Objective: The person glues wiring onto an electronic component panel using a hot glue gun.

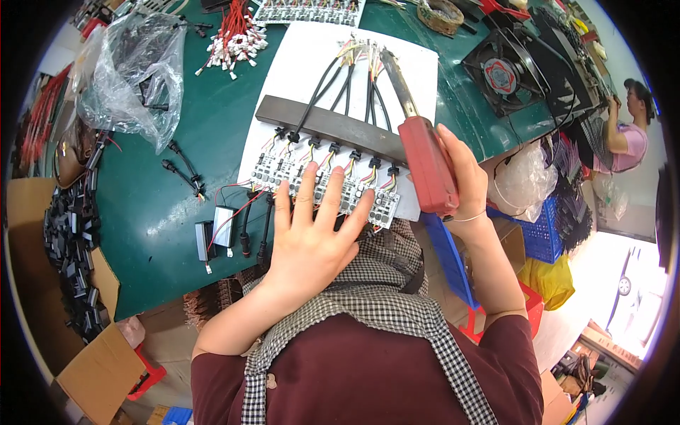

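My left hand [309, 241] lies flat with fingers spread, pressing on a row of white circuit boards [382, 207]. Coloured wires run from the boards to black cables [322, 86] that pass across a dark grey bar [329, 129]. Beyond the bar, the cables' bare wire ends [358, 49] fan out on a white sheet [283, 60]. My right hand [464, 173] is closed around a red tool [428, 159] with a long metal shaft, which looks like a soldering gun. Its tip points away from me, beside the wire ends; whether it touches them I cannot tell.
On the green table [142, 227] lie a clear plastic bag [134, 78], short black cables [184, 170], two small silver-and-black modules [223, 227] and red wires with white connectors [237, 39]. A black fan [501, 74] stands right. Another person [627, 134] is at the far right.
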Demonstrator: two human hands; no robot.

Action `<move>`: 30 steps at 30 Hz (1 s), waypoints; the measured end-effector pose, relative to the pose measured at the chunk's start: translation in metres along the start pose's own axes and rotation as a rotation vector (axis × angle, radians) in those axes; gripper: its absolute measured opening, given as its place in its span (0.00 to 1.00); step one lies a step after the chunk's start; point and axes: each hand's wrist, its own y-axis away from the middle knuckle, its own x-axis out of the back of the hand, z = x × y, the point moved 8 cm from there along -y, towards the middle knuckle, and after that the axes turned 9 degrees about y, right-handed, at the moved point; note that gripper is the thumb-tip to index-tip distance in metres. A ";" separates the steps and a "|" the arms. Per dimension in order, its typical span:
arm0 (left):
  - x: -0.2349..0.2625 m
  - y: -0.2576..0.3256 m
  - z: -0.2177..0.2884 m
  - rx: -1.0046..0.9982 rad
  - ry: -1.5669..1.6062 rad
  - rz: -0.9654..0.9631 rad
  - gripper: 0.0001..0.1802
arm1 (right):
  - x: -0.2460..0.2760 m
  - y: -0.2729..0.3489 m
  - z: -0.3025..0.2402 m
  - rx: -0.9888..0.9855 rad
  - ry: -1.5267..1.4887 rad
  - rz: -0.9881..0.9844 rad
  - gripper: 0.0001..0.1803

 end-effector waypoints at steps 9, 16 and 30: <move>0.013 0.001 0.006 -0.077 -0.064 0.172 0.34 | 0.011 0.003 0.002 -0.083 -0.027 0.104 0.43; 0.067 0.021 -0.003 -0.106 0.096 0.225 0.31 | 0.024 -0.012 0.003 -0.092 0.031 0.174 0.45; 0.219 0.291 -0.091 0.643 1.049 1.222 0.32 | -0.008 -0.041 0.017 0.050 0.098 0.143 0.40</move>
